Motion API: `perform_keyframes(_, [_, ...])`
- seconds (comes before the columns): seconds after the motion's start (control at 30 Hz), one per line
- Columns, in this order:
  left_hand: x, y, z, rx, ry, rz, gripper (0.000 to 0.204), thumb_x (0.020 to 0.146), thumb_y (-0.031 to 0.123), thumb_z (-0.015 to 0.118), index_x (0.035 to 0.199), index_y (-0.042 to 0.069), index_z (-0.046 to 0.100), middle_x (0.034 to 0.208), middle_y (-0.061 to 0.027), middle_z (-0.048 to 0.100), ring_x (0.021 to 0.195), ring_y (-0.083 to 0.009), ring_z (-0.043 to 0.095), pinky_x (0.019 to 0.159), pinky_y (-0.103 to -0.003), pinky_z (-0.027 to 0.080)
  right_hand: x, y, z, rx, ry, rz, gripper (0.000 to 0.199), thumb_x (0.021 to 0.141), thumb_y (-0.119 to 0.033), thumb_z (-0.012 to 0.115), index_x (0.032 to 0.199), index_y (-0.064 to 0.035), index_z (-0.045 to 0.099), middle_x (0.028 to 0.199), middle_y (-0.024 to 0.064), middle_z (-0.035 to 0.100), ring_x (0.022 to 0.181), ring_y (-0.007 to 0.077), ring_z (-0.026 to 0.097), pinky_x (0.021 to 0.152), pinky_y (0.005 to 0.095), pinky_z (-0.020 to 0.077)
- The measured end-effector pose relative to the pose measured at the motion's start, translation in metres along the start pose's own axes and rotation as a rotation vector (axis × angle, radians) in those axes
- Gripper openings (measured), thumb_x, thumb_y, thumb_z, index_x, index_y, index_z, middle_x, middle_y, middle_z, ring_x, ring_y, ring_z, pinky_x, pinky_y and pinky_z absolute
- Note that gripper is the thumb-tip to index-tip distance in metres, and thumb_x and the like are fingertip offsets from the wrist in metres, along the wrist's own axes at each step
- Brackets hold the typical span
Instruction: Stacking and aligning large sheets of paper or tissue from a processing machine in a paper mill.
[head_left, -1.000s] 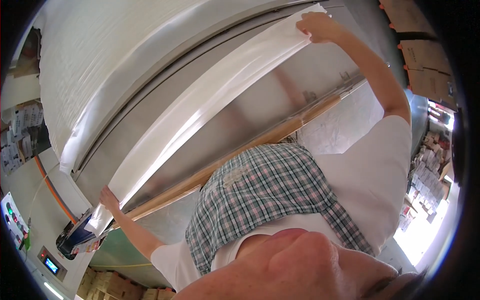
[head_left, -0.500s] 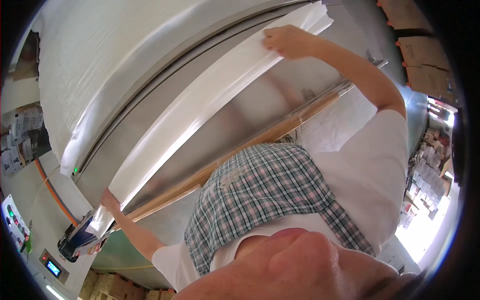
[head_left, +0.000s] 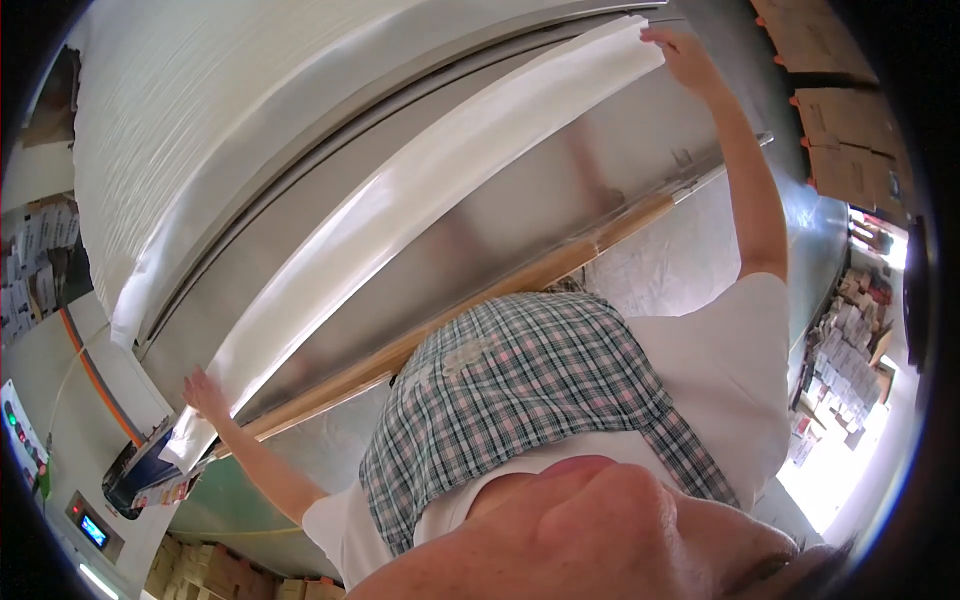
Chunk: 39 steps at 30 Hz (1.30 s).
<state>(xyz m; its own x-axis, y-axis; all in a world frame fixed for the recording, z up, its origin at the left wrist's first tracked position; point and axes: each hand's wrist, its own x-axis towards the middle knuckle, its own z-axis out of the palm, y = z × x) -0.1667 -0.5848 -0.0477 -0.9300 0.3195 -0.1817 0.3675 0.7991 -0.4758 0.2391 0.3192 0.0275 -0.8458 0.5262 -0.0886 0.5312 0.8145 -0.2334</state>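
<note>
A long folded strip of glossy white plastic film point(head_left: 420, 185) lies across a smooth metal bench point(head_left: 500, 215), running from lower left to upper right. My right hand point(head_left: 685, 62) is at its far right end, fingers closed on the corner of the film. Near the left end, my left hand point(head_left: 207, 395) rests at the strip with its fingers spread. Past my left hand, the tail of the strip hangs over a dark blue holder point(head_left: 135, 470) at the bench's end.
Behind the bench a broad sheet of white film point(head_left: 190, 150) rises beyond a dark slotted rail point(head_left: 270, 190). A wooden edge point(head_left: 545, 268) runs along the bench front, close to my body. Cardboard boxes point(head_left: 850, 135) are stacked at right; a small lit display point(head_left: 94, 530) is at lower left.
My right hand has slid up and right to the strip's end, and that end now lies flatter and squarer. My left hand's fingers have loosened and spread.
</note>
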Motion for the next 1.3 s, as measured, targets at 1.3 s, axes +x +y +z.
perform_keyframes(1.3, [-0.054,-0.004,-0.1,-0.723,0.139,0.741,0.077,0.072,0.051,0.055,0.129,0.007,0.029,0.134,-0.0191,0.027,0.127,-0.0346,0.017,0.102,-0.051,0.01,-0.068,-0.73,0.261,1.163,-0.762,-0.401,0.049,0.078,-0.029,0.058,0.115,0.0008,0.047,0.095,0.0147,0.057,0.079,0.0167,0.058,0.069,0.0313,0.047])
